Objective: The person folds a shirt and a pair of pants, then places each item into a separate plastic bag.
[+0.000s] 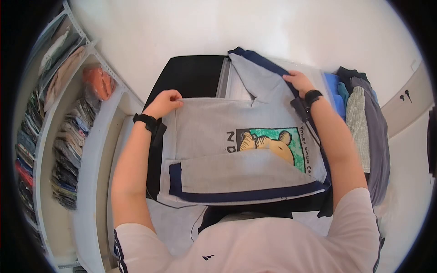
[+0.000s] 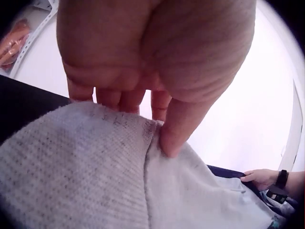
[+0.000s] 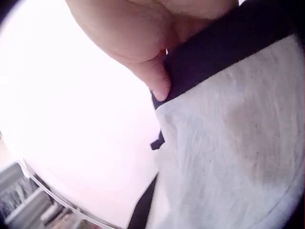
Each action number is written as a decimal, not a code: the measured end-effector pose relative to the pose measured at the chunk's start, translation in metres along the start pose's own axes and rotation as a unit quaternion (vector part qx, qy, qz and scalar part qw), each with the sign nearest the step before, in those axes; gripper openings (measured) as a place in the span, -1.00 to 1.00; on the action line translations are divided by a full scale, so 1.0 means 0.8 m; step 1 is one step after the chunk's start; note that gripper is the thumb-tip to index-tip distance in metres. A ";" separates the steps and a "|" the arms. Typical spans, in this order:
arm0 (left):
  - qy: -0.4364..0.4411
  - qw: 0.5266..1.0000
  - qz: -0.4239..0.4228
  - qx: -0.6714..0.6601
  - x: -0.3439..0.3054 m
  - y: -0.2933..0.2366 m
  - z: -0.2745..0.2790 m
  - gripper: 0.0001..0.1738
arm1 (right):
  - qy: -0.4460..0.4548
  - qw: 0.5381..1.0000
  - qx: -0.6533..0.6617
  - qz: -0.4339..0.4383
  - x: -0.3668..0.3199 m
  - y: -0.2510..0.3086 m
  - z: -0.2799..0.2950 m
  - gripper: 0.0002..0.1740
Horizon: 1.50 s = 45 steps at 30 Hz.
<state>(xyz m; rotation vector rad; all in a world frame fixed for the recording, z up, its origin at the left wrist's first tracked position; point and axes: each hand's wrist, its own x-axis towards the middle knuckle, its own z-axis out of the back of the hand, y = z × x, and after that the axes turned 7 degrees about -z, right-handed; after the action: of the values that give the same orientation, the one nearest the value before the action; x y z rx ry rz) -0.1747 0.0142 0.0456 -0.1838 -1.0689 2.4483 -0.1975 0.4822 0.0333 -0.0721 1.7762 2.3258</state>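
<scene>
Sweatshirt [image 1: 205, 127], grey with navy trim, one piece; laid across the surface [image 1: 191, 75] at the centre of the frame, print [image 1: 268, 145] facing up. Long axis of the body: left to right, ribbed hem [image 1: 170, 132] at left.

Lower sleeve [image 1: 246, 170]: folded over the front, low centre, roughly parallel to the body; navy cuff [image 1: 175, 179] pointing left, beside the hem.

Upper sleeve [image 1: 255, 73]: spread beyond the body at top centre; long axis slanting from the right grip [image 1: 300, 83] to the upper left, navy stripe [image 1: 264, 63] along its top edge.

Left grip [image 1: 163, 103]: thumb and fingers pinching the hem's upper corner, left of centre; the body extends from it to the right.

Right grip: pinching the upper sleeve by the stripe, upper right of centre; thumb over the navy in the right wrist view.

Governing relation, as judged: the upper sleeve's far end lies up and left of the right grip, between the two grips across the frame; the right grip is the nearer.

Also present: garment pile [image 1: 357, 104], right; stocked shelves [image 1: 98, 132], left.
</scene>
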 end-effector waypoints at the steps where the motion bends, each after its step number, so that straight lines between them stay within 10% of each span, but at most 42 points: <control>1: 0.001 1.000 0.006 -0.003 -0.007 -0.005 0.003 -0.87 | 0.034 0.998 0.052 0.012 -0.016 0.015 0.002 -0.73; 8: 0.015 0.993 -0.115 -0.011 -0.117 -0.073 0.021 -0.86 | 0.222 0.970 0.074 0.065 -0.191 0.045 0.056 -0.63; 12: 0.172 0.977 -0.114 0.053 -0.184 -0.079 0.004 -0.71 | 0.424 0.886 -0.188 -0.020 -0.275 0.051 0.084 -0.60; 17: 0.072 0.991 -0.115 0.016 -0.179 -0.124 0.006 -0.67 | 0.217 0.908 -0.238 -0.268 -0.300 0.023 0.056 -0.28; 25: 0.128 0.951 -0.271 0.073 -0.126 -0.242 -0.043 -0.78 | 0.094 0.875 -0.411 -0.239 -0.284 -0.033 0.035 -0.34; 33: 0.131 0.920 -0.366 0.050 -0.078 -0.293 -0.102 -0.55 | 0.004 0.939 -0.343 -0.025 -0.304 0.013 0.035 -0.69; 35: 0.100 0.910 -0.397 0.070 -0.075 -0.313 -0.124 -0.45 | 0.006 0.906 -0.293 0.305 -0.324 0.021 0.020 -0.73; 37: 0.070 0.896 -0.429 0.090 -0.073 -0.320 -0.137 -0.35 | 0.048 0.859 -0.290 0.420 -0.348 0.032 0.003 -0.78; 42: 0.128 0.829 -0.474 0.268 -0.077 -0.302 -0.159 -0.53 | 0.200 0.816 -0.303 0.449 -0.371 0.022 0.001 -0.82; 45: 0.121 0.819 -0.483 0.284 -0.086 -0.284 -0.154 -0.77 | 0.208 0.884 -0.313 0.276 -0.349 0.022 0.053 -0.87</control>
<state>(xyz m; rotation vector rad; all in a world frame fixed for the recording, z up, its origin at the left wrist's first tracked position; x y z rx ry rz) 0.0036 0.1982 0.1207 0.2024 -0.1574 1.6138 0.0753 0.4800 0.1083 -0.2027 1.1934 3.4548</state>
